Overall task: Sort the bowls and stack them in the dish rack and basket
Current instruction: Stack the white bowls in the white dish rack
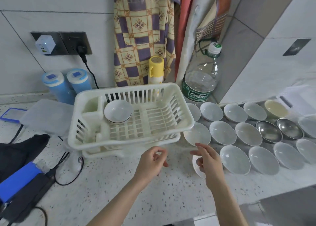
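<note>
A cream plastic dish rack (177, 130) stands on the counter with one white bowl (118, 112) leaning inside it at the left. Several white bowls lie in rows to its right, among them one (196, 134) just beyond my fingers. Two steel bowls (268, 131) and a cream-coloured bowl (275, 108) sit among them. My left hand (151, 162) hovers in front of the rack, fingers loosely curled, holding nothing. My right hand (207, 161) hovers over a small white bowl (196, 166) that it partly hides; its fingers are relaxed and hold nothing.
A large water bottle (200, 82) and a yellow spray can (156, 70) stand behind the rack. Two blue canisters (58, 87), a clear lid (46, 114), cables and a blue-and-black device (22, 179) occupy the left. The speckled counter drops off at the front right.
</note>
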